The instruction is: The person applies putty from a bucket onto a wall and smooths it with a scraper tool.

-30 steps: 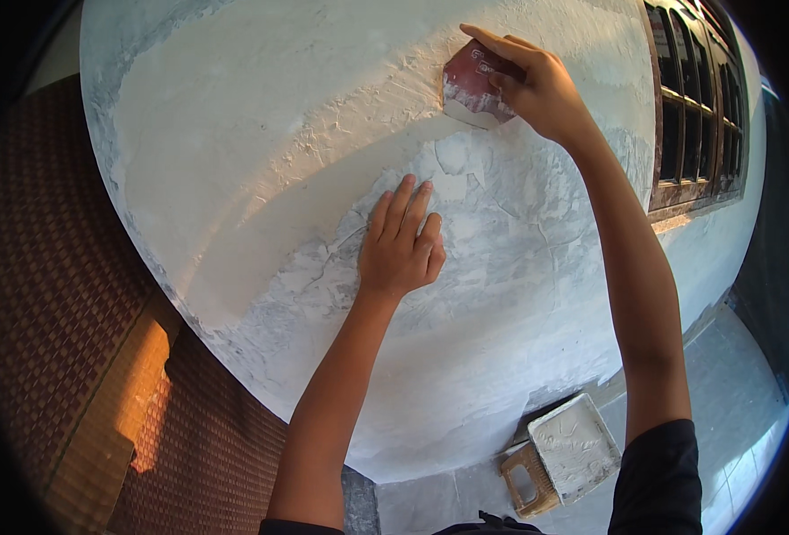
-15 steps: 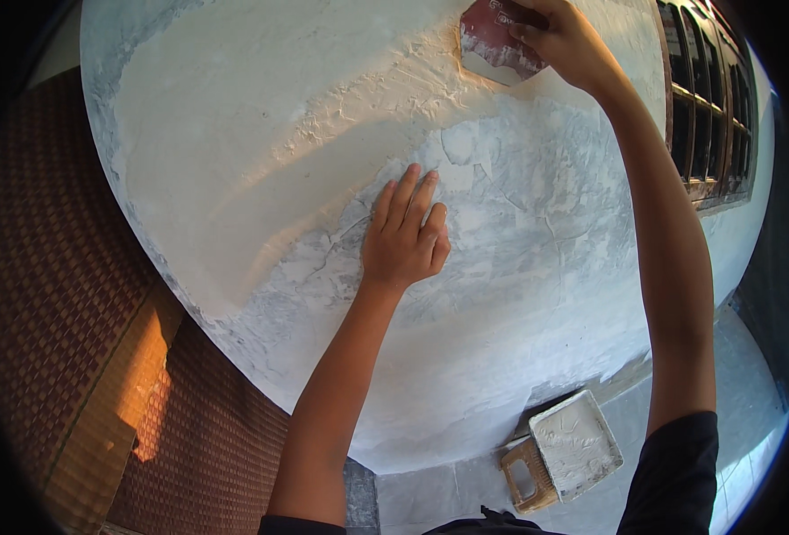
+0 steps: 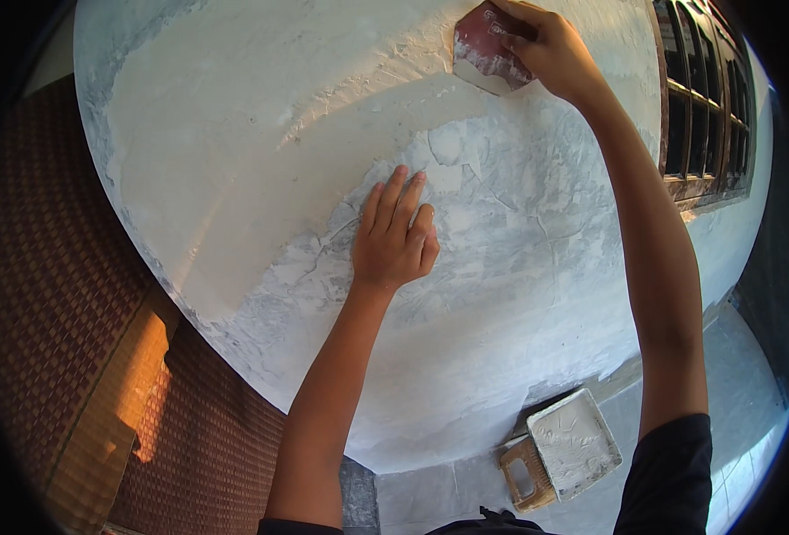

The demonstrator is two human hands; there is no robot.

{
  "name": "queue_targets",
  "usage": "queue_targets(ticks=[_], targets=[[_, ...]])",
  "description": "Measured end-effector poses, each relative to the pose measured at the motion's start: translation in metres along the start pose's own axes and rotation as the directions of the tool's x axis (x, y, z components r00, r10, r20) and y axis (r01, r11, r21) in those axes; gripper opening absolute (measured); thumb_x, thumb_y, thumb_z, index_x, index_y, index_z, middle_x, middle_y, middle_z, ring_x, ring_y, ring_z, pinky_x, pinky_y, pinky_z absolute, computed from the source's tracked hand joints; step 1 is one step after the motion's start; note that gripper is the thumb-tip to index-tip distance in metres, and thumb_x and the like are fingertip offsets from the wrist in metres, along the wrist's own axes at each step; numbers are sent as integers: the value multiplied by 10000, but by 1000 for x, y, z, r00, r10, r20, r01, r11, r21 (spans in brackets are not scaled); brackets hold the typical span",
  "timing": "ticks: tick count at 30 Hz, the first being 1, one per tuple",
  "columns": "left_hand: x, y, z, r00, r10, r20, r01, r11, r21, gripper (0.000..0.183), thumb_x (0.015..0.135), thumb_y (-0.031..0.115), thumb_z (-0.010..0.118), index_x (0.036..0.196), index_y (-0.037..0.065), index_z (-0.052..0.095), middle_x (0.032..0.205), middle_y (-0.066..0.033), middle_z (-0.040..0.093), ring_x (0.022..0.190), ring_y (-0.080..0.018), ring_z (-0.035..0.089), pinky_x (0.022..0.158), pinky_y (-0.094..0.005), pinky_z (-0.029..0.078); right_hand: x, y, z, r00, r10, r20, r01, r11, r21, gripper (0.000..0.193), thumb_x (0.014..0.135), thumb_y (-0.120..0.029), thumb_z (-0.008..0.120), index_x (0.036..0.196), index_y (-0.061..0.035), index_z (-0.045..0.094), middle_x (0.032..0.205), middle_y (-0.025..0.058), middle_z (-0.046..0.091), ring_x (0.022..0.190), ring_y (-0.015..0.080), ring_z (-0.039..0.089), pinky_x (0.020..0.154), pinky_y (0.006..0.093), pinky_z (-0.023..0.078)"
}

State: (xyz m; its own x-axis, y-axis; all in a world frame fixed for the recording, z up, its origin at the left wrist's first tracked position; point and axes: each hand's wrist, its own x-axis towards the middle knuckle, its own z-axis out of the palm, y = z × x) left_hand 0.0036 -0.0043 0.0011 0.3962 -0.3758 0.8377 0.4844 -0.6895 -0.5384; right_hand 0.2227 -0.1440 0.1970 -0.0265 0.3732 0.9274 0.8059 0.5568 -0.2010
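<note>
A wall (image 3: 198, 178) coated with pale plaster fills the middle, smooth at the upper left and patchy grey-white lower down. My right hand (image 3: 550, 53) grips a dark red plastering scraper (image 3: 493, 53) against the wall near the top, fingers wrapped over its edge. White plaster smears the scraper's lower part. A ridged band of plaster (image 3: 368, 80) runs down and left from the scraper. Below it, my left hand (image 3: 394, 234) rests with outstretched fingers on the patchy part of the wall, holding nothing.
A tray of white plaster (image 3: 575, 446) sits on a tan plastic stool (image 3: 530, 477) on the grey tiled floor at the lower right. Dark wooden window bars (image 3: 702, 116) are set in the wall at the right. Brown woven matting (image 3: 65, 241) covers the left side.
The ridged plaster band has become narrower, with a smoother strip along its lower side. My right hand and scraper appear slightly further left; the left hand stays on the wall.
</note>
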Motion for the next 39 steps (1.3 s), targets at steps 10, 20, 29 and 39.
queue_targets(ticks=[10, 20, 29, 39], targets=[[0, -1, 1, 1000, 8, 8, -8, 1000, -3, 251, 913, 206, 479, 1134, 90, 452, 1336, -177, 543, 1307, -385, 480, 1078, -524, 339, -20, 12, 11, 984, -21, -176, 37, 995, 88, 601, 776, 110, 550, 1362, -23, 539, 1107, 144, 665, 969, 213, 638, 860, 291, 496], [2, 0, 1, 1000, 19, -2, -19, 1000, 7, 258, 918, 203, 471, 1144, 79, 454, 1327, -186, 546, 1299, -400, 480, 1078, -522, 337, -59, 24, 35, 835, 184, -518, -203, 979, 21, 567, 860, 26, 566, 1404, -130, 533, 1079, 111, 702, 919, 137, 651, 856, 279, 517], [1, -1, 2, 1000, 29, -10, -29, 1000, 8, 259, 926, 206, 471, 1145, 70, 453, 1340, -190, 532, 1304, -405, 473, 1069, -539, 342, -64, 7, 79, 815, 70, -576, -76, 997, 13, 569, 796, 34, 574, 1354, -80, 566, 1068, 183, 667, 919, 251, 664, 847, 335, 513], [1, 1, 2, 1000, 29, 9, -29, 1000, -2, 256, 923, 203, 477, 1141, 70, 450, 1337, -193, 532, 1303, -408, 474, 1062, -546, 348, -74, -6, 80, 771, 107, -627, -26, 990, 136, 581, 793, 41, 588, 1367, -29, 534, 972, 148, 645, 855, 238, 656, 788, 347, 517]])
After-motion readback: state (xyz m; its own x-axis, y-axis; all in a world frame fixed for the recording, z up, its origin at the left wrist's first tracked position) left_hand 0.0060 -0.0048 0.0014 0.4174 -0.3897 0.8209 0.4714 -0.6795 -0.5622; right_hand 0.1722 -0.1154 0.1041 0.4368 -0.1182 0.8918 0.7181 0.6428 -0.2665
